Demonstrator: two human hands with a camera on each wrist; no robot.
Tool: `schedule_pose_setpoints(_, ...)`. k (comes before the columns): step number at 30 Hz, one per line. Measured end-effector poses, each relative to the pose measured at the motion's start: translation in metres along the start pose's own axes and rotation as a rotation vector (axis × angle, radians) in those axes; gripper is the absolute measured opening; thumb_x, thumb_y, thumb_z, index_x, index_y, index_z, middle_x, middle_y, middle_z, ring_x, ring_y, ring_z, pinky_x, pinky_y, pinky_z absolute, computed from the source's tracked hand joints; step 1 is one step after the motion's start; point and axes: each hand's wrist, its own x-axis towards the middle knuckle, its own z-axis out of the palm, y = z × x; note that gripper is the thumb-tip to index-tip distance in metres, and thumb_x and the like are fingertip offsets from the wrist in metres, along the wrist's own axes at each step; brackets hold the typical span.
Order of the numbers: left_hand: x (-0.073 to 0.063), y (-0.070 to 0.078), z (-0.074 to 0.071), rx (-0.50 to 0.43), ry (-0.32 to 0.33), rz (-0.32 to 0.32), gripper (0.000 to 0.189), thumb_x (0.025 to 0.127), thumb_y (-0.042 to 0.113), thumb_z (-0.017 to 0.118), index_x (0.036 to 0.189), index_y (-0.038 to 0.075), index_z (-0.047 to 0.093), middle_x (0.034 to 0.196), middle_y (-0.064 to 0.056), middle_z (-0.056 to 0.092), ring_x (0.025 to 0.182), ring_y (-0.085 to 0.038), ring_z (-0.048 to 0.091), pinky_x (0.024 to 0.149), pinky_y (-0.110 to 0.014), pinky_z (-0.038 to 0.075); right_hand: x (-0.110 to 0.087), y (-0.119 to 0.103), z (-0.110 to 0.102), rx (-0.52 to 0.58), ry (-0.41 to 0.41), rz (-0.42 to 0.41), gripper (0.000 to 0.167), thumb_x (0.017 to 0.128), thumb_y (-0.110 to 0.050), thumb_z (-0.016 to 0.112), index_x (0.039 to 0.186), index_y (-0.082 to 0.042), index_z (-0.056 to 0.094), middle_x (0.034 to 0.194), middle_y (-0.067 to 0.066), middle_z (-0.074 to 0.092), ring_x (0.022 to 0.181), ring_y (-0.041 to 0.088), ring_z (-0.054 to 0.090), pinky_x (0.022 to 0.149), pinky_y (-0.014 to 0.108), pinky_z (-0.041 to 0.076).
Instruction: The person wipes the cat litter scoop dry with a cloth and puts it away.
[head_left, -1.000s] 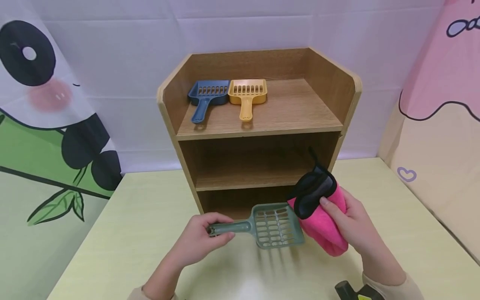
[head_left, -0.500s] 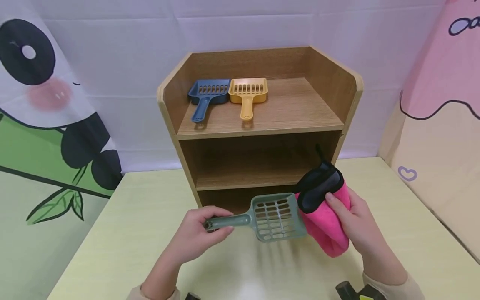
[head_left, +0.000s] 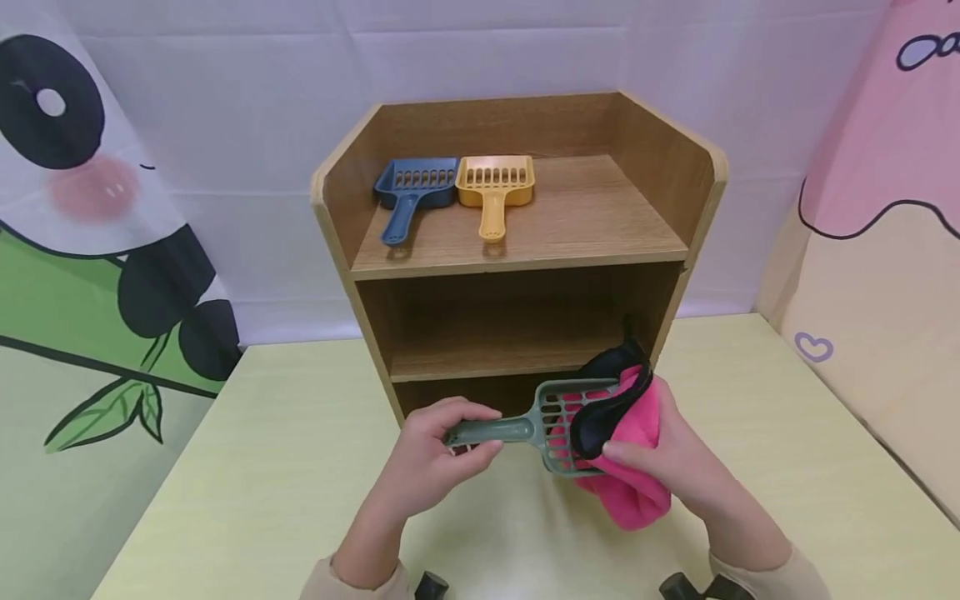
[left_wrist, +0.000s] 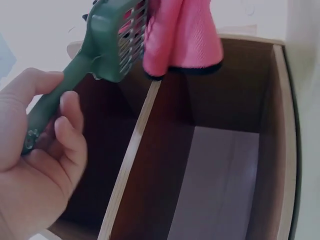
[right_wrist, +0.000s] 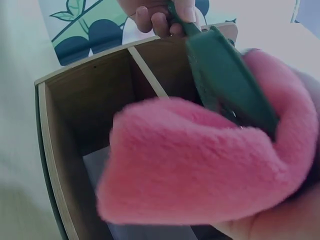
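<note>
My left hand (head_left: pixel 442 458) grips the handle of a green slotted litter scoop (head_left: pixel 498 431), held level above the table in front of the shelf. Its fingers curl round the handle in the left wrist view. In my right hand (head_left: pixel 686 458) is a pink fluffy cloth (head_left: pixel 637 500) with black edging, pinched under the thumb. The cloth wraps round the far end of the scoop's slotted pan, and pink shows through the slots. In the right wrist view, the cloth (right_wrist: pixel 190 170) lies on both sides of the green pan (right_wrist: pixel 225 75).
A wooden shelf (head_left: pixel 517 265) stands behind my hands. On its top level lie a blue litter scoop (head_left: pixel 416 187) and a yellow litter scoop (head_left: pixel 495 187), side by side. The pale table (head_left: pixel 225 500) spreads under everything. Black objects (head_left: pixel 431 586) show at the bottom edge, near the sleeves.
My left hand has brought the green scoop to the right. My right hand has moved left and slightly down, and the cloth now wraps the pan rather than only meeting its right edge.
</note>
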Motion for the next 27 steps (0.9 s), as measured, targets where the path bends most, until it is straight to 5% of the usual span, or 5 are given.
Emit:
schedule_pose_setpoints(5,0.001,-0.005,0.001,0.086,-0.013,0.028,0.023,0.076,0.009,0.078,0.097,0.01,0.073,0.086,0.001,0.066,0.07,-0.006,0.056,0.057,-0.025,0.051,0.002,0.005,0.0,-0.057,-0.051,-0.074,0.073,0.08,-0.004,0.071,0.134,-0.015,0.023,0.117,0.015,0.054,0.101,0.029,0.06,0.077,0.038,0.055)
schedule_pose_setpoints(9,0.003,-0.005,0.005,0.228,-0.056,0.052,0.027,0.075,0.017,0.08,0.101,0.009,0.074,0.082,0.004,0.065,0.065,-0.002,0.052,0.056,-0.017,0.047,0.003,0.007,0.002,-0.125,0.067,-0.13,0.059,0.084,-0.001,0.065,0.132,-0.013,0.033,0.113,0.008,0.059,0.095,0.023,0.064,0.075,0.034,0.055)
schedule_pose_setpoints(15,0.006,-0.003,0.009,0.349,-0.038,0.134,0.026,0.074,0.019,0.081,0.095,0.007,0.073,0.076,0.004,0.063,0.06,-0.003,0.048,0.054,-0.012,0.042,0.004,0.004,0.006,-0.228,0.272,-0.076,0.039,0.089,-0.014,0.064,0.124,-0.013,0.047,0.101,-0.002,0.063,0.088,0.014,0.065,0.073,0.028,0.053)
schedule_pose_setpoints(23,0.004,-0.002,0.005,0.3,-0.009,0.153,0.018,0.073,0.015,0.081,0.087,0.008,0.072,0.074,0.002,0.065,0.06,0.0,0.05,0.054,-0.011,0.043,0.005,-0.003,0.005,-0.017,0.455,0.006,0.031,0.092,-0.021,0.061,0.12,-0.02,0.049,0.103,-0.005,0.059,0.089,0.009,0.061,0.07,0.02,0.051)
schedule_pose_setpoints(27,0.0,-0.001,0.004,0.234,-0.037,0.136,0.017,0.073,0.014,0.081,0.086,0.008,0.073,0.072,0.003,0.064,0.059,0.0,0.049,0.054,-0.013,0.043,0.004,-0.002,0.008,0.099,0.424,-0.013,0.028,0.097,-0.019,0.052,0.119,-0.028,0.037,0.115,-0.005,0.046,0.103,0.01,0.049,0.076,0.017,0.047)
